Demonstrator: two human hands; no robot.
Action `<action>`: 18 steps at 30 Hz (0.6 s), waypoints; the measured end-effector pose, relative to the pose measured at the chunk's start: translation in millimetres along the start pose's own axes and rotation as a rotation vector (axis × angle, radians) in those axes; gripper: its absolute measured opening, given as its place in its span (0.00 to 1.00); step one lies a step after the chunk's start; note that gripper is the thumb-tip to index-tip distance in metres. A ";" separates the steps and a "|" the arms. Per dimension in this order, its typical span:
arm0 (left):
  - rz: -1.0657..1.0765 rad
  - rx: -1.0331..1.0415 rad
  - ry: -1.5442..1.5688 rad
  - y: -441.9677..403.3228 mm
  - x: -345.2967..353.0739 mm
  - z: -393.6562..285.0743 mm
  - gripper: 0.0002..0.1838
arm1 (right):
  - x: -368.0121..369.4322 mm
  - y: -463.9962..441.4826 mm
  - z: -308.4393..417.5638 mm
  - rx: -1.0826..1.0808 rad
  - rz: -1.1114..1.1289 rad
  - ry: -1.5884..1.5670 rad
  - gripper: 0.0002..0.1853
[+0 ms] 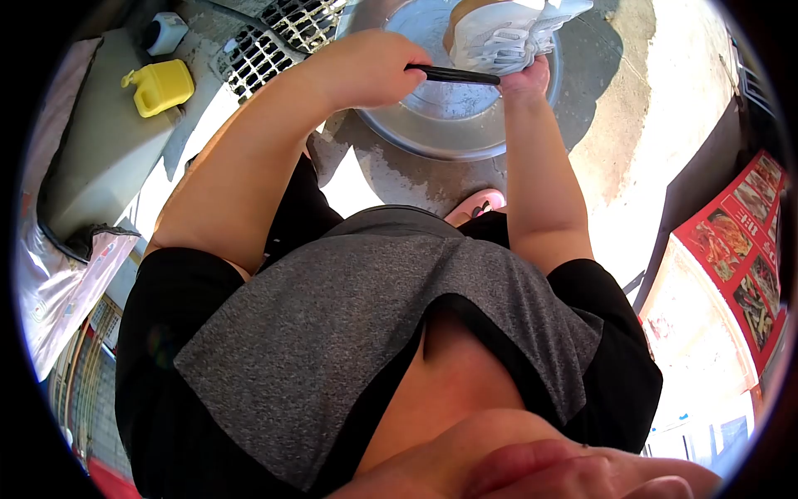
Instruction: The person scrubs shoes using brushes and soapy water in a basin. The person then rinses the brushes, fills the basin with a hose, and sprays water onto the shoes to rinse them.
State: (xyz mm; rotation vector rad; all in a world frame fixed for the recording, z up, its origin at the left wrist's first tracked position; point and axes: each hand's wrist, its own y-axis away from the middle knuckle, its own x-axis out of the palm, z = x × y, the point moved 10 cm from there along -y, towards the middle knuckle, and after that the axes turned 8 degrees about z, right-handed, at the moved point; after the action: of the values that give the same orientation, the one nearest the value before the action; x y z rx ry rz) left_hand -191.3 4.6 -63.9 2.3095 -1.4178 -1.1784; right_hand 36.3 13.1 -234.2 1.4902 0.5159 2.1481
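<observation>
My left hand (370,68) is closed around one end of a slim black stick (453,75), which looks like a handle. The stick's far end reaches my right hand (528,81). That hand is closed at the lower edge of a white lace-up sneaker (497,41), held over a large round metal basin (391,133). Part of the shoe lies beyond the top of the view. Whether the stick touches the shoe, and what tool it belongs to, I cannot tell.
Left of the basin is a pale plastic grid (287,29). A yellow jug (162,87) and a white container (166,33) stand at the upper left. A red panel with food pictures (740,249) is on the right. Below the basin shows a pink sandal (480,202).
</observation>
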 end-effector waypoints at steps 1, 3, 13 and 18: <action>0.008 -0.019 -0.001 2.2 -4.4 -1.3 0.16 | 0.3 0.2 1.6 -0.014 -0.018 -0.017 0.24; -0.055 -0.043 -0.002 9.0 -25.2 -8.3 0.16 | -2.1 -2.4 -2.3 0.070 -0.042 -0.009 0.24; -0.367 -0.120 -0.036 28.9 -69.3 -1.8 0.14 | -44.6 31.5 -24.7 0.152 -0.223 -0.264 0.27; -0.268 -0.188 -0.150 23.2 -58.7 10.4 0.15 | -62.7 40.2 -25.7 0.060 -0.489 -0.155 0.26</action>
State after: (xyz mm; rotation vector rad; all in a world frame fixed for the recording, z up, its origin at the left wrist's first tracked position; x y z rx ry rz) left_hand -227.6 42.8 -27.6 2.3715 -1.0081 -1.5165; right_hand 24.1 -56.8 -268.5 1.3730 0.8000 1.6396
